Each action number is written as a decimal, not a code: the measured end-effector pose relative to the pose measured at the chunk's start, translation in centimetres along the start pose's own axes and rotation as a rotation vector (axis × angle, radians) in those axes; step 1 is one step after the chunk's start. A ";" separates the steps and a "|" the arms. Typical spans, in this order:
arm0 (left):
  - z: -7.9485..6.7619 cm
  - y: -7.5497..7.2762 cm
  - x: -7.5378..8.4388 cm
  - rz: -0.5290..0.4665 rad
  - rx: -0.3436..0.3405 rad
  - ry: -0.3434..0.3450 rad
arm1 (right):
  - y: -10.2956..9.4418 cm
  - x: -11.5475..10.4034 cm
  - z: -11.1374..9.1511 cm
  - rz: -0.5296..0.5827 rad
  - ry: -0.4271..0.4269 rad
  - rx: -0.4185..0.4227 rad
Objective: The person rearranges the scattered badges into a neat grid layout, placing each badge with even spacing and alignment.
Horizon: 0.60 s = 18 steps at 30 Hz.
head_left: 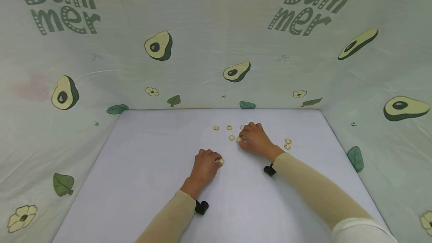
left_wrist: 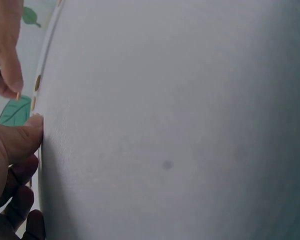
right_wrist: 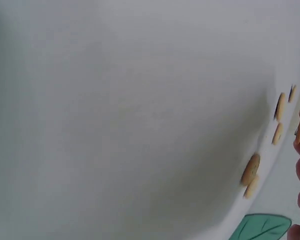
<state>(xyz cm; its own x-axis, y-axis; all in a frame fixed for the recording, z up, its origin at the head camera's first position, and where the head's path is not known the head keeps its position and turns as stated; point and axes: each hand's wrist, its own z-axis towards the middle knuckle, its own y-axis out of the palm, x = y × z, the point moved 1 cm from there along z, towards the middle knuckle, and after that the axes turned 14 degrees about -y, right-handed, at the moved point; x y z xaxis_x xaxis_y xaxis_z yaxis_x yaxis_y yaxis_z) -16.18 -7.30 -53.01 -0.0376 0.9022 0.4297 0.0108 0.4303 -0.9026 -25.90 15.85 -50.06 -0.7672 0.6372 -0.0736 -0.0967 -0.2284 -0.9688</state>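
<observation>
In the head view my left hand [head_left: 204, 166] rests low over the white table, thumb and fingers pinching a small pale-yellow disc [head_left: 221, 161]. Farther right and back, my right hand [head_left: 257, 140] pinches another small disc [head_left: 239, 138]. The right wrist view has this disc [right_wrist: 299, 133] between thumb and fingertip, above the tabletop. Just left of the right hand lies a loose disc [head_left: 231, 137]. Behind it are two more, a left disc [head_left: 216, 127] and a middle disc [head_left: 229, 127]; a third disc [head_left: 242, 127] is partly hidden by my right fingers.
Right of my right hand, two discs [head_left: 288, 141] lie close together on the white table [head_left: 152, 160]. A cloth [head_left: 202, 48] printed with avocados, leaves and lettering hangs behind the table and along both sides. Each wrist carries a small black device [head_left: 201, 207].
</observation>
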 end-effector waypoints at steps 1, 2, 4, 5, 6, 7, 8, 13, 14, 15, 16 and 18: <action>0.0 0.0 0.0 0.006 -0.001 0.000 | 0.2 -0.3 0.7 0.002 -0.012 0.001; 0.0 0.0 -0.1 0.013 -0.001 0.000 | 0.5 -0.5 1.4 0.005 -0.022 0.002; 0.1 0.0 -0.1 0.021 0.001 0.002 | 1.0 -0.9 2.4 0.010 -0.037 -0.002; 0.0 0.1 -0.1 0.025 0.003 0.005 | 1.2 -1.1 2.7 0.010 -0.041 -0.007; 0.0 0.1 -0.1 0.027 0.006 0.008 | 1.4 -1.2 3.1 0.007 -0.047 -0.013; 0.0 0.1 -0.1 0.031 0.009 0.010 | 1.5 -1.3 3.4 0.011 -0.051 -0.022; 0.0 0.1 -0.1 0.031 0.011 0.013 | 1.7 -1.4 3.8 0.013 -0.056 -0.031; 0.0 0.2 -0.3 0.024 0.029 0.029 | 2.5 -2.1 5.6 0.029 -0.060 -0.083; 0.0 0.2 -0.4 0.020 0.031 0.034 | 2.7 -2.2 6.0 0.029 -0.059 -0.092; 0.0 0.2 -0.4 0.018 0.033 0.036 | 2.9 -2.4 6.3 0.031 -0.059 -0.100; 0.0 0.2 -0.4 0.015 0.033 0.038 | 3.2 -2.5 6.6 0.030 -0.059 -0.109; 0.0 0.1 -0.4 0.009 0.035 0.043 | 3.5 -2.7 7.1 0.027 -0.064 -0.115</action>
<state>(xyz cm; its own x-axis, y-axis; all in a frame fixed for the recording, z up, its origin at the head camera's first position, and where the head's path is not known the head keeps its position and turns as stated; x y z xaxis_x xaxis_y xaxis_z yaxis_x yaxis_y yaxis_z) -16.17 -7.58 -53.24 0.0051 0.9067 0.4218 -0.0245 0.4218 -0.9064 -28.67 8.09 -51.60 -0.8079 0.5826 -0.0883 -0.0051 -0.1566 -0.9876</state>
